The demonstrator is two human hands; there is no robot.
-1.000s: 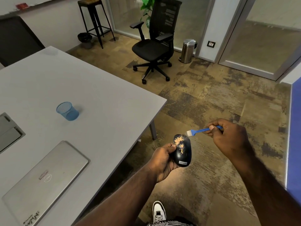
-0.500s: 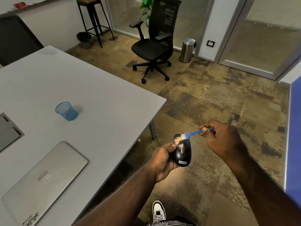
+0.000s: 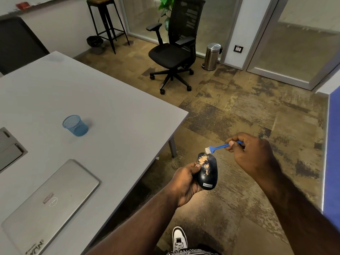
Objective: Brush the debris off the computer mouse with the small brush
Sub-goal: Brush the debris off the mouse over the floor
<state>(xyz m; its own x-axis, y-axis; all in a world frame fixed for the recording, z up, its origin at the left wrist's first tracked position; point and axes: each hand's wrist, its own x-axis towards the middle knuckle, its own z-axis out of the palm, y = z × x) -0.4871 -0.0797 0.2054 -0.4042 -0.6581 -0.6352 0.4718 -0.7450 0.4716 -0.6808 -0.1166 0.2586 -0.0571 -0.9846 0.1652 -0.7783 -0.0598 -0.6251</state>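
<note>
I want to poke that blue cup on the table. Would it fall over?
Probably, if poked near its top. The blue mesh cup looks see-through and empty, so it is likely light. It narrows toward its base, so it may tip or slide across the smooth grey table.

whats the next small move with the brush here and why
Probably sweep the small brush down across the mouse: its bristles sit at the far tip while the tan debris covers the top, and the left hand holds it steady.
</note>
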